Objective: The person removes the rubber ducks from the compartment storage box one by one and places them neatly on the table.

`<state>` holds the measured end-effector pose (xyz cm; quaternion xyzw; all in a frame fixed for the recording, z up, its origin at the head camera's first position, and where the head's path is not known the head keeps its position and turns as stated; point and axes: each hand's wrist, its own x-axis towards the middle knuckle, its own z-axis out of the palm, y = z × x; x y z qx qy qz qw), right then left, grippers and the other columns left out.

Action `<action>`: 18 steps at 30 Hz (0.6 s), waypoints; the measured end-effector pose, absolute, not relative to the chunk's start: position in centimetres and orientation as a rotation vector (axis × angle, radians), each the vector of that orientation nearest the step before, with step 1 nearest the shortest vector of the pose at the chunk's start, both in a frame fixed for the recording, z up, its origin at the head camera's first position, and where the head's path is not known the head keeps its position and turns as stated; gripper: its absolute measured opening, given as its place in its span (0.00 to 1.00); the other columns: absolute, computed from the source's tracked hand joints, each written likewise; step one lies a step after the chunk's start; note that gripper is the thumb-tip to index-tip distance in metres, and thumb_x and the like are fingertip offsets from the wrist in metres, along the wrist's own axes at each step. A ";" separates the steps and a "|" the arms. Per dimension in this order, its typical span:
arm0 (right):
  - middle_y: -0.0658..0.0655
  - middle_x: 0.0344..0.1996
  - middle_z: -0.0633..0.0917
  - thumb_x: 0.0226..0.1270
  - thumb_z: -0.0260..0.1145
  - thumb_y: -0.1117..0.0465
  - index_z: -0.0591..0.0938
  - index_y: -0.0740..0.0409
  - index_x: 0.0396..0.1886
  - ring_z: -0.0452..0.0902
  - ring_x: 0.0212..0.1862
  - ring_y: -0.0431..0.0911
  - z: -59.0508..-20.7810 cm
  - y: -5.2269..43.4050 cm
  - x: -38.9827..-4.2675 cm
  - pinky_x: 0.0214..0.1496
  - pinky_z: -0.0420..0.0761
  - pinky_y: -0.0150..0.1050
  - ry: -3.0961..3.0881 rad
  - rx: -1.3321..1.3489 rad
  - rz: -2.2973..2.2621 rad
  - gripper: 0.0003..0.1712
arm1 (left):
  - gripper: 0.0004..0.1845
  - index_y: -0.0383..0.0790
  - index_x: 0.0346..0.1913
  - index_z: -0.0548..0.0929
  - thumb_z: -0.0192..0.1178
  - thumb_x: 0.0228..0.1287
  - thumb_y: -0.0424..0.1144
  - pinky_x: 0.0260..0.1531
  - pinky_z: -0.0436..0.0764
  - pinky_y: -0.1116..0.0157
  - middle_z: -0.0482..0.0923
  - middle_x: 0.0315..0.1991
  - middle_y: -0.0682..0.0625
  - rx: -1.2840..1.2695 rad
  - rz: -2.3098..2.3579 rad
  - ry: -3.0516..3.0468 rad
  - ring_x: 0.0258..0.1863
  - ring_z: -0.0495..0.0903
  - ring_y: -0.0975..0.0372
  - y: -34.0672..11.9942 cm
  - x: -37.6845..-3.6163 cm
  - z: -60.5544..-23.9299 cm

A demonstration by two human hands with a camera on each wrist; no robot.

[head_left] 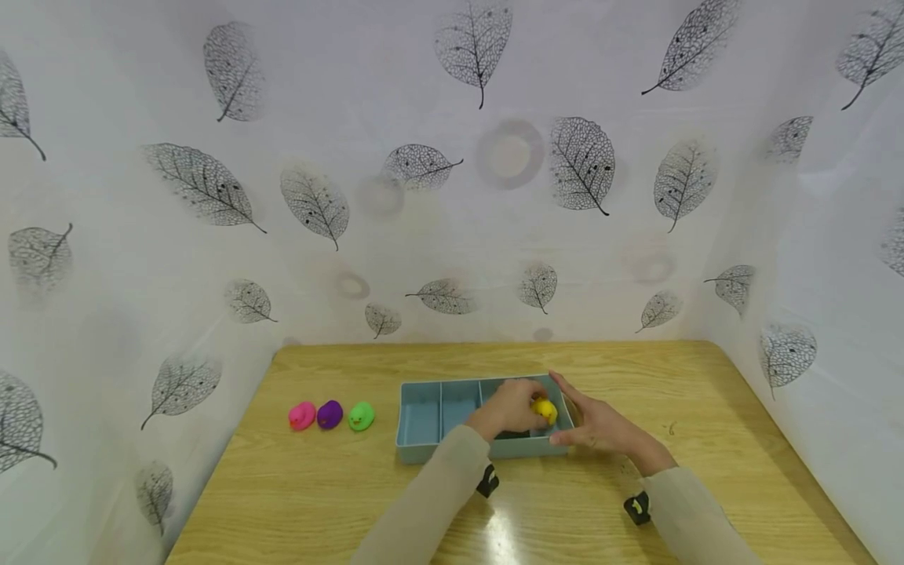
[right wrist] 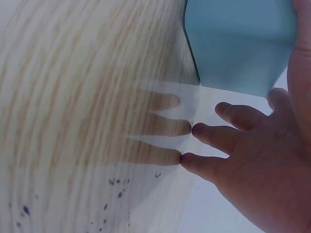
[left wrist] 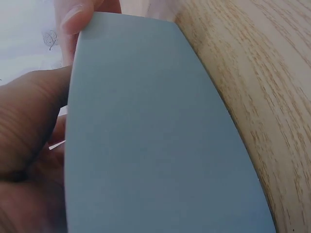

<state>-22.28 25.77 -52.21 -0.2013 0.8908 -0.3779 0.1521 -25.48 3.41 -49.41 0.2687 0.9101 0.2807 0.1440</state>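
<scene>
A blue-grey divided box (head_left: 417, 453) stands on the wooden table. My left hand (head_left: 512, 404) reaches over its front wall and grips a yellow toy duck (head_left: 544, 410) in the right end compartment; whether the duck touches the bottom is hidden. In the left wrist view the outer box wall (left wrist: 150, 121) covers most of the left hand (left wrist: 29, 131). At the right end of the box, my right hand (head_left: 600, 426) spreads its thumb and index finger across the end, touching near the front and back corners. In the right wrist view its other fingers (right wrist: 214, 138) are extended and spread.
Pink (head_left: 302, 416), purple (head_left: 329, 414) and green (head_left: 362, 416) toy ducks stand in a row left of the box. Behind and beside the table (head_left: 318, 494) hangs a white leaf-patterned cloth (head_left: 452, 235).
</scene>
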 end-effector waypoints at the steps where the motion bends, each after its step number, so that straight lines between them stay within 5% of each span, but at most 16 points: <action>1: 0.76 0.82 0.54 0.66 0.76 0.43 0.39 0.34 0.88 0.64 0.74 0.77 -52.2 25.8 -22.3 0.69 0.72 0.73 2.555 -0.577 -1.088 0.66 | 0.23 0.43 0.61 0.85 0.75 0.64 0.42 0.50 0.84 0.70 0.87 0.58 0.49 0.778 0.818 2.615 0.47 0.82 0.65 3.3 -25.5 -49.3; 18: 0.75 0.82 0.54 0.66 0.76 0.42 0.38 0.33 0.88 0.57 0.77 0.79 -52.2 25.8 -22.3 0.71 0.67 0.77 2.565 -0.574 -1.068 0.67 | 0.20 0.43 0.59 0.88 0.72 0.68 0.45 0.40 0.81 0.73 0.88 0.53 0.51 0.872 1.113 2.546 0.46 0.83 0.61 0.4 -25.4 -47.0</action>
